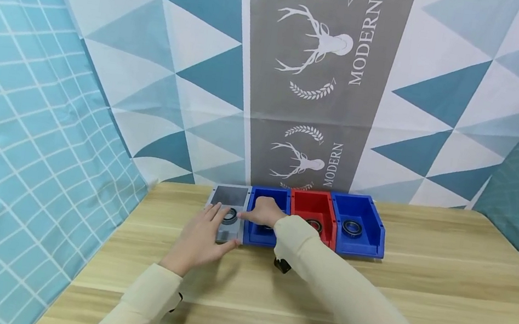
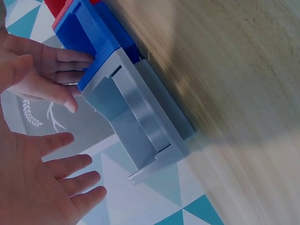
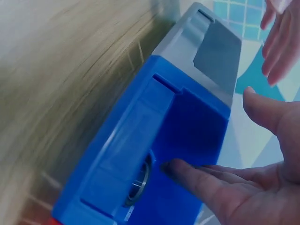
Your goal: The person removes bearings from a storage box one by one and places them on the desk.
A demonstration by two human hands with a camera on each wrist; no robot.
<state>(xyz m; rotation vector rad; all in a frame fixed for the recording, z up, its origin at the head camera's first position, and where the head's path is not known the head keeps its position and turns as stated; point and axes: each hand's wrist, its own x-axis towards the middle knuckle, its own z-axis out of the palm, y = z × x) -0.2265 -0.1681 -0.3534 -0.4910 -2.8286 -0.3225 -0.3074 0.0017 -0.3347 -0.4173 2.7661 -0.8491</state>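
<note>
My left hand is beside the grey bin, its fingers spread and its thumb near the bin's front edge. In the grey bin lies a dark-rimmed bearing. My right hand reaches over the left blue bin, thumb apart and pointing toward the grey bin. The right wrist view shows its fingers fairly straight inside that blue bin, close to a bearing; whether they touch it I cannot tell. Both hands appear to hold nothing.
A red bin and another blue bin continue the row to the right, with a bearing in the red one and a bearing in the blue one. The wooden table meets patterned cloth behind.
</note>
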